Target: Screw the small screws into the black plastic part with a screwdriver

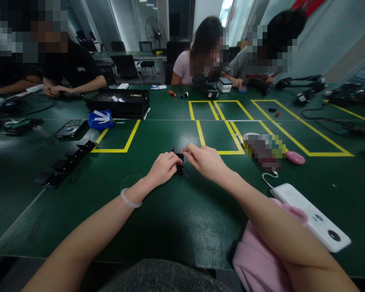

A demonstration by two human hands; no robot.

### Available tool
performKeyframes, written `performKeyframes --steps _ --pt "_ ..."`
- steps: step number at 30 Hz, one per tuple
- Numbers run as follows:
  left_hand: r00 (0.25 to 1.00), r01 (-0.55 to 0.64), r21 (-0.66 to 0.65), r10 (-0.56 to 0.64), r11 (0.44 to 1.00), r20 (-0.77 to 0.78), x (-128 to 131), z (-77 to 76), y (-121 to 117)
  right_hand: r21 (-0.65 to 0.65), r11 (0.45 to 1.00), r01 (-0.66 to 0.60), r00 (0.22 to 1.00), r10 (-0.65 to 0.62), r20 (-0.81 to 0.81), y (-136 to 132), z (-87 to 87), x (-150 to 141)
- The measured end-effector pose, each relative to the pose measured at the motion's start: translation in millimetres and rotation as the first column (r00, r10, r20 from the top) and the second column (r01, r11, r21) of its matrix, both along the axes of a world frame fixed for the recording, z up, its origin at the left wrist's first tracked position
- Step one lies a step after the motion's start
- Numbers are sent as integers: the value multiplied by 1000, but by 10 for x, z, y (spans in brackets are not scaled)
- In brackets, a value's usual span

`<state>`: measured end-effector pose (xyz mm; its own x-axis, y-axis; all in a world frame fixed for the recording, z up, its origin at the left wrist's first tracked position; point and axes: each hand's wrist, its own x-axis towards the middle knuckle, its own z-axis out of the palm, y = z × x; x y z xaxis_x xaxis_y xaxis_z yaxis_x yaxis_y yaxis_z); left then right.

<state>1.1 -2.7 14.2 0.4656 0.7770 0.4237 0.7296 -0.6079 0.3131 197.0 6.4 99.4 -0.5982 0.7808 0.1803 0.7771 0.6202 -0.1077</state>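
The part (178,151) — small, black, straight-edged, its middle partly hidden — is at the scene's near middle, stretching near to far.

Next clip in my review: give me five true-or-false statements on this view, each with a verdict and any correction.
1. The left hand has its fingers at a small black part. True.
2. The right hand is below the table edge. False: it is above the table, close to the small black part.
3. The pale bracelet is worn on the right. False: on the left.
4. A pink rounded object lies right of both hands. True.
5. The table surface is white. False: green.
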Motion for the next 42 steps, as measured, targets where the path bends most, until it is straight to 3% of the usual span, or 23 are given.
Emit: performKeyframes --steps 5,13,19,25,42 --pt "1000 -11 -28 11 1000 -6 2 6 3 -6 1000 -11 999 11 -45 12 -3 -4" --pt "1000 -4 -35 4 999 4 -5 9 7 -3 999 38 999 -38 31 16 13 2" --pt "1000 6 -24 -6 1000 7 -6 9 6 3 1000 -10 1000 10 -19 22 21 13" --pt "1000 -2 -28 2 1000 8 -3 17 0 26 997 67 994 -69 82 27 37 -3" --pt "1000 -8 -30 8 1000 1 15 23 6 3 999 52 995 -52 83 9 58 -5"
